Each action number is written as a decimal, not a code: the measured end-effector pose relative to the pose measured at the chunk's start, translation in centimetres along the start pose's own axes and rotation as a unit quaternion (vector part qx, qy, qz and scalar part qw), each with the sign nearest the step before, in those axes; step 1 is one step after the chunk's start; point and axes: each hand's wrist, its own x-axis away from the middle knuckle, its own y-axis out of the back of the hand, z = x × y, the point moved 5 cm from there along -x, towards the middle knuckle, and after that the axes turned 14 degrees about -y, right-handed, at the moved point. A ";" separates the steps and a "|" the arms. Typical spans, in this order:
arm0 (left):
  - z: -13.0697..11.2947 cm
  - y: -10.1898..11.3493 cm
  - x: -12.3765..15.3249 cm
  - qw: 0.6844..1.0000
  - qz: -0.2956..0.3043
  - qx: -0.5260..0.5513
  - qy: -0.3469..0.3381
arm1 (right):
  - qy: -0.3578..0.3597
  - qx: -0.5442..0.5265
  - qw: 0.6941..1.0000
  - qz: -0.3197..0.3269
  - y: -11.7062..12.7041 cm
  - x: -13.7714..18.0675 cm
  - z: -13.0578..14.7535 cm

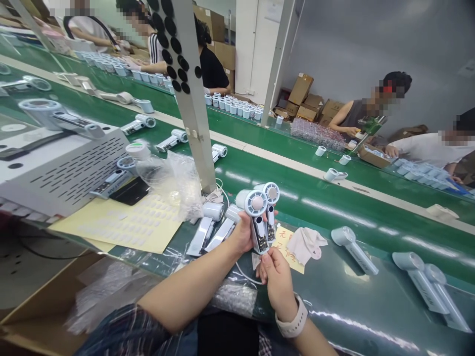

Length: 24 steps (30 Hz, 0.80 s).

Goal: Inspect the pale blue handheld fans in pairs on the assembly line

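Observation:
My left hand (243,235) is wrapped round a pale blue handheld fan (256,202), whose open handle shows a circuit board. A second fan (272,192) stands close behind it, with fingertips of the same hand beside it. At the lower end of the front fan's handle, my right hand (274,272) is closed in a pinch, a pale watch band on its wrist. A white cable (245,277) curves into its fingers; the cable's end is hidden. Left of the hands, more fans (206,227) lie on the bench.
A cloth (306,244) lies on a yellow note (284,237) at the right. Further right are several fans (419,277). Yellow sticker sheets (129,227), a vented white machine (74,163) and a metal post (193,109) are at the left. Co-workers sit beyond the green conveyor (297,163).

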 end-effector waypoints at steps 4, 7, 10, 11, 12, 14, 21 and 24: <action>0.2 0.1 0.4 0.999 -0.031 0.006 -0.012 | 0.041 0.039 0.998 0.000 -0.1 0.3 0.6; 0.0 0.1 0.4 0.997 -0.059 0.042 -0.013 | 0.106 0.108 0.989 0.001 -0.1 0.8 2.0; -0.2 0.0 0.3 0.994 -0.063 0.089 0.013 | 0.174 0.122 0.977 -0.009 -0.3 1.3 2.9; -0.2 -0.1 0.3 0.993 -0.063 0.101 0.020 | 0.185 0.122 0.975 -0.014 -0.3 1.4 3.0; -0.3 -0.1 0.3 0.992 -0.062 0.110 0.027 | 0.184 0.119 0.976 -0.021 -0.3 1.3 2.9; -0.4 -0.3 0.3 0.992 -0.053 0.112 0.037 | 0.149 0.107 0.982 -0.036 0.0 1.0 2.6; -0.7 -0.9 0.8 0.998 0.003 0.056 0.017 | 0.064 0.070 0.993 -0.067 1.2 0.6 1.5; -0.7 -1.0 1.0 0.998 0.013 0.056 0.009 | 0.057 0.053 0.995 -0.065 1.4 0.9 1.4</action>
